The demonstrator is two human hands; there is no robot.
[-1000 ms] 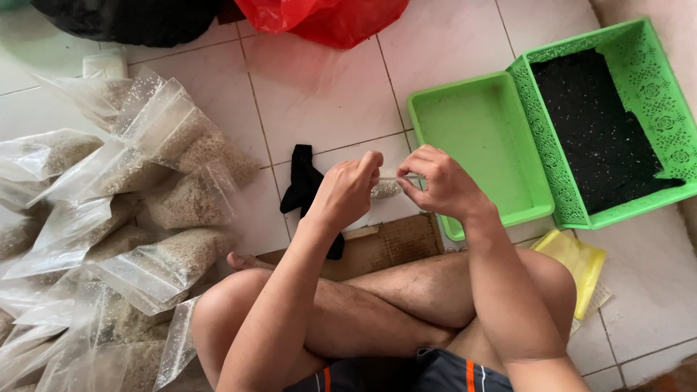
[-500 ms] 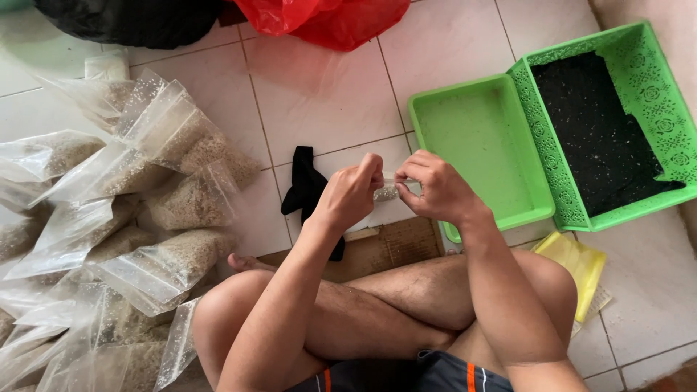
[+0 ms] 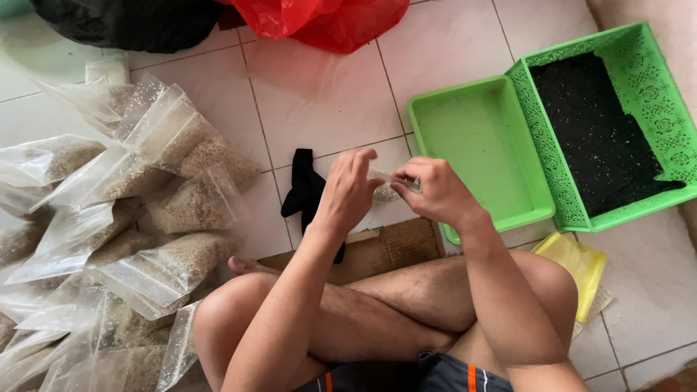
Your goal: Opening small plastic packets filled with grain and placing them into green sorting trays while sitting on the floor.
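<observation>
Head view: looking straight down on crossed bare legs, white floor tiles and two hands raised over them.
Left hand point(image 3: 347, 194): lifted above the knees, fingers loosely spread and curled, thumb and forefinger tips pinched on the left edge of a small clear bag point(image 3: 386, 190).
Right hand point(image 3: 435, 192): just beside the left, fingers bent inward and closed on the bag's right edge; fingertips mostly hidden behind knuckles.
Small clear bag: held between both hands over the tile, just left of the solid green tray point(image 3: 479, 152); largely covered by fingers, holds something pale and grainy, amount hard to judge.
Solid green tray: on the floor to the right of the hands, near corner hidden behind the right wrist.
Perforated green tray point(image 3: 657, 116): joined along the solid tray's right side, lined with dark speckled material point(image 3: 595, 134).
Black cloth point(image 3: 308, 192): on the tile behind the left hand, lower end covered by the forearm.
Filled clear bags point(image 3: 145, 210): heaped at left, packed with tan grain, several cut off by the left and bottom edges.
Yellow packet point(image 3: 573, 268): half tucked under the right knee.
Red plastic bag point(image 3: 327, 20): cut off at top edge.
Black bag point(image 3: 131, 22): cut off at top left.
Brown board point(image 3: 385, 250): under the shins, mostly covered.
</observation>
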